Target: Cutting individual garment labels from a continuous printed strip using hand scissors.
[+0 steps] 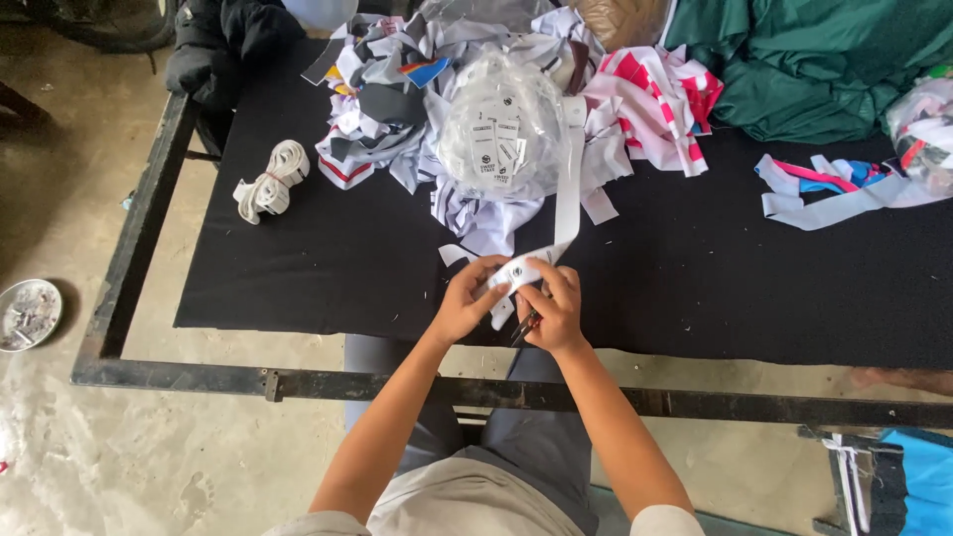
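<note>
At the near edge of the worktop [298, 268], covered in black cloth, both hands meet over a white strip [568, 189]. Left hand [467, 298]: fingers curled, thumb and fingertips pinching the near end of the strip. Right hand [556, 310]: fingers closed on the same end from the right, touching the left hand; a small dark tool [523, 328] pokes out beneath its palm, kind cannot be told. The strip runs from the hands up and to the right, then straight toward the far side, ending beside a clear bag [501, 124].

The bag is rounded, full of small white tags, and sits on a heap of scraps [382, 109], grey, white, black, with a bit of blue and orange. Right of the bag, just beside the strip: a pink-and-white striped cloth [655, 104]. Far right corner: green fabric [824, 60], bunched. Near it on the right, loose strips [834, 189] in white, blue and pink, lying flat, well apart from the hands. A second clear bag [923, 129] at the right edge, partly cut off.

Left part of the worktop: a white coil [270, 181] of band, tied in the middle, alone on the black cloth. Far left corner: dark clothing [223, 40] draped over the edge.

Metal frame [298, 383] runs across below the worktop. On the concrete floor, far left: a round dish [30, 314] holding small pale bits.
</note>
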